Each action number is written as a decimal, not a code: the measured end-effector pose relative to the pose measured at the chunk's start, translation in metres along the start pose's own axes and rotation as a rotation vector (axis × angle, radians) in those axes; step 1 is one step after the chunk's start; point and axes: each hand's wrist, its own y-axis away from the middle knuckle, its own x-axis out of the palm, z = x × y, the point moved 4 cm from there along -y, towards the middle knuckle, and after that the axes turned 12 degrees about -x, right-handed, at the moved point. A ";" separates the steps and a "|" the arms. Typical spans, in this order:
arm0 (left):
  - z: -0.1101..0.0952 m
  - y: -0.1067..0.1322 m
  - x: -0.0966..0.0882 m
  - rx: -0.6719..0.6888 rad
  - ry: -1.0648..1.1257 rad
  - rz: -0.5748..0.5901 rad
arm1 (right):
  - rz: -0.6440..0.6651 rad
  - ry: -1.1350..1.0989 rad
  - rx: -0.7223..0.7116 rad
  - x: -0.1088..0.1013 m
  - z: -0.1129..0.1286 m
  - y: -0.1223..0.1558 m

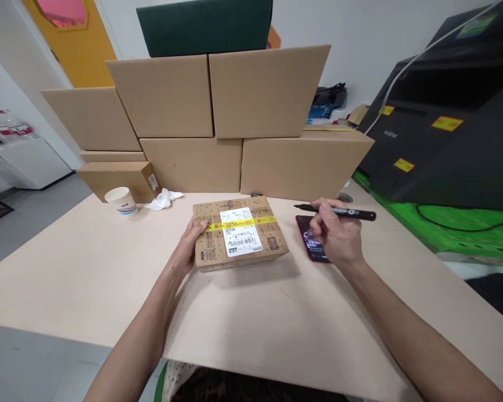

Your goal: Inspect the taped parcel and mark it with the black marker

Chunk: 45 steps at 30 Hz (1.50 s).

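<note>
Head view, centre frame: small parcel (240, 233) on the bench (88, 268), white barcode label and yellow tape, print unreadable, left hand (188, 245) grip cupping its left edge, right hand (337, 234) grip holding black marker (339, 211) above red phone (310, 243), "brother" printer (444, 128) at right.

A small flat brown cardboard parcel (240, 233) lies closed on the pale wooden desk (88, 268), its broad top face up and turned slightly askew. A white printed shipping label with barcodes is stuck to the middle of that face, and a strip of yellow tape runs across the top from side to side, passing over the label's upper part. Small dark printed marks and codes dot the cardboard around the label. To the right of the parcel, apart from it and raised off the desk, a slim black marker pen (339, 211) lies almost level, its uncapped tip pointing left towards the parcel.
</note>
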 end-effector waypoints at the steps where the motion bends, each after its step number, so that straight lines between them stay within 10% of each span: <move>1: 0.000 0.000 0.000 -0.001 0.005 0.000 | 0.003 0.034 -0.031 0.004 0.005 0.001; 9: -0.001 0.002 0.003 0.008 0.005 -0.001 | 0.115 0.249 -0.301 0.029 0.045 0.014; 15: -0.001 0.002 0.004 0.003 -0.016 -0.003 | 0.368 0.263 -0.340 0.046 0.027 0.017; 21: 0.001 0.003 0.007 -0.001 0.008 -0.027 | 0.194 0.278 -0.404 0.035 0.026 0.005; 33: 0.002 0.001 0.005 -0.002 0.011 -0.032 | 0.338 0.287 -0.353 0.050 0.012 0.007; 39: 0.003 -0.001 0.004 0.014 0.002 -0.039 | 0.189 0.450 -0.466 0.020 -0.003 -0.002; 45: 0.003 -0.001 0.004 0.015 0.002 -0.047 | 0.678 0.844 -0.388 -0.004 -0.057 0.001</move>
